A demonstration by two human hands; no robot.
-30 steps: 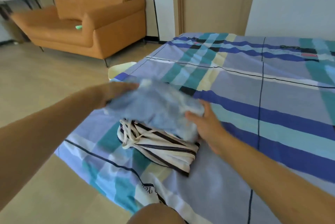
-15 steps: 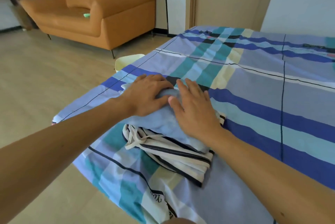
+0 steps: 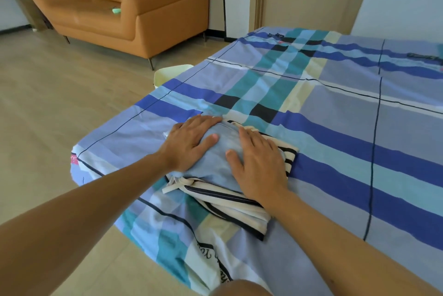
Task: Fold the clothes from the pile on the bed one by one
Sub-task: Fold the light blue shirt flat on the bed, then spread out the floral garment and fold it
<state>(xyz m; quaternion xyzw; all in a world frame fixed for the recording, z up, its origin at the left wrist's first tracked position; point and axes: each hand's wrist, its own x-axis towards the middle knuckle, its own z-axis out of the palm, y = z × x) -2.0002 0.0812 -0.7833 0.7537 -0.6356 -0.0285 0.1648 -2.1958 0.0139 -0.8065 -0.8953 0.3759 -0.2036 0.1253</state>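
Note:
A folded light-blue garment (image 3: 221, 152) lies on top of a folded cream garment with dark stripes (image 3: 239, 202), near the bed's front left corner. My left hand (image 3: 191, 143) lies flat on the blue garment's left side, fingers straight. My right hand (image 3: 260, 164) presses flat on its right side, partly covering the striped piece beneath. The two hands sit side by side, a little apart. No pile of unfolded clothes shows in view.
The bed (image 3: 335, 108) wears a blue, teal and cream plaid sheet. An orange sofa (image 3: 134, 12) stands across the wooden floor at the back left. A pale yellow bin (image 3: 167, 75) sits on the floor by the bed's left edge. My knee (image 3: 239, 288) shows at the bottom.
The blue garment was carried by both hands and set down onto the striped one. Both hands now lie flat on it, spread a little further apart.

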